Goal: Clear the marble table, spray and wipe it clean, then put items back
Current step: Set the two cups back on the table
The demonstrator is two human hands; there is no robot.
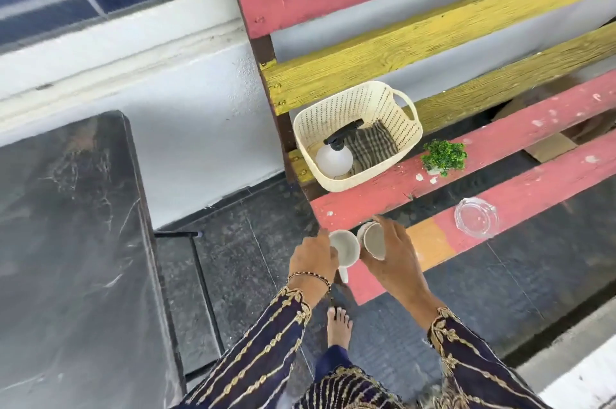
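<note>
- Cups, two counted, both white, are at the near left end of the bench [500, 215], over its front red slat; whether they rest on the slat or are held just above it cannot be told.
- The left cup [346, 248] is tilted with its mouth towards the camera and its handle pointing down. The left hand [313, 258] grasps it from the left side, fingers curled at the rim.
- The right cup [373, 240] is just beside the left cup, also tilted. The right hand [393, 262] grips it, fingers curled over the far rim and the palm on the right of the cup.
- One cream basket [410, 138] stands on the bench seat beyond the cups. Inside it are one spray bottle [334, 158] with a white body and black head, and one striped cloth [371, 143] beside the bottle.
- One small green plant [444, 157] stands on the seat just right of the basket.
- One clear glass dish [476, 217] lies on the front slat, well to the right of the hands.
- One dark marble table [66, 225] stands to the left, apart from the bench.
- One bare foot [339, 325] is on the floor below the hands.
</note>
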